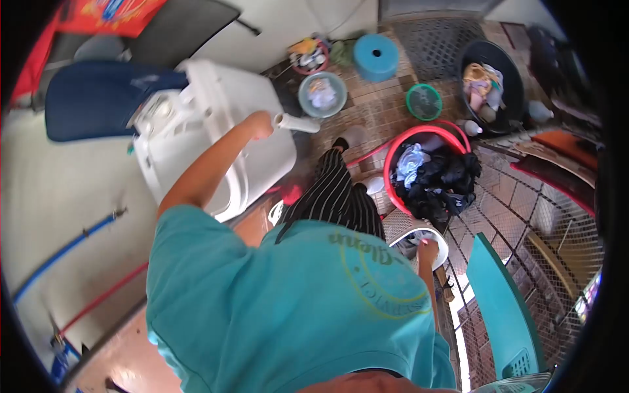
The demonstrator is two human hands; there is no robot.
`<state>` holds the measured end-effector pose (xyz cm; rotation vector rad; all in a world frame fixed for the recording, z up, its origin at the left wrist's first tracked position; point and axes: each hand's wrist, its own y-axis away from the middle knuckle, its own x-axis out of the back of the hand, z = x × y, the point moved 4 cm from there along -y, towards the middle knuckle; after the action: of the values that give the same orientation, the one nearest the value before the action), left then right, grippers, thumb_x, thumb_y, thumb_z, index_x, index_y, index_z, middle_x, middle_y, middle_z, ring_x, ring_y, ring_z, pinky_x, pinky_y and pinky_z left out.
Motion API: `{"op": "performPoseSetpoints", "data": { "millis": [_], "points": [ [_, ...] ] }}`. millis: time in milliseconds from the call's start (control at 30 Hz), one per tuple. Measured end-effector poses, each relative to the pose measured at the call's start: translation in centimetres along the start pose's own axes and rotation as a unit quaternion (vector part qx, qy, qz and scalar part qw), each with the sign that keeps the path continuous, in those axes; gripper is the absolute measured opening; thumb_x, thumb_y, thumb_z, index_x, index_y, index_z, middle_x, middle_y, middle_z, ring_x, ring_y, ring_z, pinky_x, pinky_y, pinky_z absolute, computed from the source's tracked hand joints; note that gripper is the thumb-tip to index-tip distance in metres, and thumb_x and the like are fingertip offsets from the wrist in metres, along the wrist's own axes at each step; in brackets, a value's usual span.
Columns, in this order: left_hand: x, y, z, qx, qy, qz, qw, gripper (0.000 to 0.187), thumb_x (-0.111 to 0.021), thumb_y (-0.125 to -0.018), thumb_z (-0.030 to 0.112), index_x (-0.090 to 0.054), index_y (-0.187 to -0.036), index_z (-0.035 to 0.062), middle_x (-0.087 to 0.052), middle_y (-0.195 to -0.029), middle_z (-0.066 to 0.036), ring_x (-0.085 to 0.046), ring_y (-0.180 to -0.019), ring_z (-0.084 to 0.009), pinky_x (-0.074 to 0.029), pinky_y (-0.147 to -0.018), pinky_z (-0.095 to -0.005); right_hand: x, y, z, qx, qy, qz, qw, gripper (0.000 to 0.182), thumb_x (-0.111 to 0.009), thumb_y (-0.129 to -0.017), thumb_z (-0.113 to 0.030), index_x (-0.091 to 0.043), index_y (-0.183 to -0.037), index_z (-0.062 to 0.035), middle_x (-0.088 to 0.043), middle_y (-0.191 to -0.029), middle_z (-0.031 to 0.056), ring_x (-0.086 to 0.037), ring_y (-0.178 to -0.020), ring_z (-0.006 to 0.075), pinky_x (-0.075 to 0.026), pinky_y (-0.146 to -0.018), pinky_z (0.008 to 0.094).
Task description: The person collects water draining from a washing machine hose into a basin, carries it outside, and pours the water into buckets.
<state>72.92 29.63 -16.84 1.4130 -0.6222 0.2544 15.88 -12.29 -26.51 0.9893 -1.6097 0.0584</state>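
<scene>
My left hand (259,124) is closed at the edge of a white plastic washing machine (255,88). A white tube (300,124) with an open end is right beside its fingers; whether they hold anything, I cannot make out. My right hand (427,249) is low at my right side, its fingers closed over the rim of a white basket (440,243). Dark and grey cloth (409,243) shows inside this basket. Just ahead of it is a red-rimmed tub (391,173) filled with black clothes (445,173) and a light blue garment (411,162).
Ahead on the tiles are a pale basin (306,105) with white cloth, a blue round container (376,59), a green-rimmed basin (424,103) and a black tub (501,62) with clothes. A teal plastic chair (501,308) and mesh fencing (537,223) are at the right.
</scene>
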Motion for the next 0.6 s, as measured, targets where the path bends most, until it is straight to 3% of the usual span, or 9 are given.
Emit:
{"op": "performPoseSetpoints", "data": {
  "millis": [67,133,200,333,400,433,533,600],
  "points": [
    [0.3,2.1,-1.6,-0.018,-0.042,0.02,0.999,0.018,-0.058,-0.07,0.011,-0.066,-0.066,-0.0044,-0.061,-0.062,-0.021,-0.063,-0.054,-0.0305,-0.049,-0.05,-0.0411,-0.1,2.3,5.1,-0.065,0.052,-0.073,0.994,0.025,-0.066,-0.077,-0.027,-0.071,-0.091,-0.0064,-0.068,-0.089,0.0159,-0.064,-0.088,0.0341,-0.05,-0.079,0.0428],
    [-0.4,4.1,-1.5,-0.047,-0.086,0.037,0.995,0.02,-0.06,-0.071,0.015,-0.067,-0.07,-0.0041,-0.062,-0.064,-0.021,-0.063,-0.055,-0.0299,-0.05,-0.052,-0.041,0.4,2.6,6.6,-0.058,0.05,-0.068,0.995,0.026,-0.065,-0.077,-0.027,-0.071,-0.091,-0.0063,-0.068,-0.089,0.016,-0.064,-0.088,0.0341,-0.05,-0.078,0.0429],
    [-0.2,5.8,-0.6,-0.036,-0.139,0.066,0.987,0.015,-0.061,-0.069,0.006,-0.07,-0.079,-0.0008,-0.067,-0.079,-0.019,-0.067,-0.077,-0.0325,-0.053,-0.065,-0.0394,0.8,3.0,7.5,-0.066,0.031,-0.052,0.996,0.026,-0.065,-0.078,-0.028,-0.071,-0.091,-0.0061,-0.068,-0.089,0.0162,-0.064,-0.087,0.0341,-0.05,-0.078,0.0429],
    [0.4,8.9,0.6,0.014,-0.141,0.053,0.989,0.018,-0.064,-0.071,0.008,-0.071,-0.087,0.0036,-0.069,-0.085,-0.015,-0.067,-0.081,-0.031,-0.053,-0.067,-0.0389,1.5,2.0,8.8,-0.086,-0.018,-0.007,0.996,0.027,-0.064,-0.078,-0.029,-0.071,-0.092,-0.0057,-0.068,-0.089,0.0166,-0.065,-0.086,0.0342,-0.05,-0.076,0.0431],
    [0.2,9.1,1.1,0.009,-0.242,0.04,0.969,0.021,-0.068,-0.071,0.012,-0.072,-0.091,0.0083,-0.069,-0.09,-0.01,-0.067,-0.085,-0.0277,-0.053,-0.068,-0.0364,1.8,1.5,9.9,-0.102,-0.043,0.016,0.994,0.028,-0.064,-0.079,-0.029,-0.071,-0.092,-0.0055,-0.068,-0.089,0.0168,-0.065,-0.085,0.0342,-0.05,-0.076,0.0431],
    [0.0,9.1,1.3,0.006,-0.24,0.042,0.97,0.021,-0.068,-0.071,0.012,-0.072,-0.091,0.0083,-0.069,-0.09,-0.01,-0.067,-0.085,-0.0277,-0.053,-0.068,-0.0364,1.8,-0.1,9.9,-0.083,-0.039,-0.016,0.996,0.029,-0.063,-0.079,-0.03,-0.071,-0.092,-0.0057,-0.068,-0.091,0.0163,-0.065,-0.087,0.0328,-0.05,-0.077,0.0424],
    [-0.3,9.2,0.9,0.009,-0.266,0.055,0.962,0.019,-0.069,-0.071,0.012,-0.073,-0.09,0.0128,-0.069,-0.091,-0.006,-0.065,-0.093,-0.0247,-0.049,-0.074,-0.0361,4.5,-1.2,5.5,-0.084,-0.01,0.013,0.996,0.029,-0.063,-0.079,-0.031,-0.071,-0.092,-0.0062,-0.068,-0.091,0.0164,-0.065,-0.087,0.0318,-0.05,-0.077,0.0416],
    [-0.6,9.6,1.3,-0.049,-0.361,0.053,0.93,0.019,-0.069,-0.071,0.014,-0.073,-0.09,0.0181,-0.068,-0.09,-0.004,-0.06,-0.097,-0.0222,-0.04,-0.083,-0.0377,4.0,-1.6,5.4,-0.07,-0.055,0.043,0.995,0.029,-0.063,-0.078,-0.031,-0.071,-0.091,-0.0061,-0.068,-0.09,0.0165,-0.065,-0.086,0.0317,-0.05,-0.076,0.0418]
  ]
}}
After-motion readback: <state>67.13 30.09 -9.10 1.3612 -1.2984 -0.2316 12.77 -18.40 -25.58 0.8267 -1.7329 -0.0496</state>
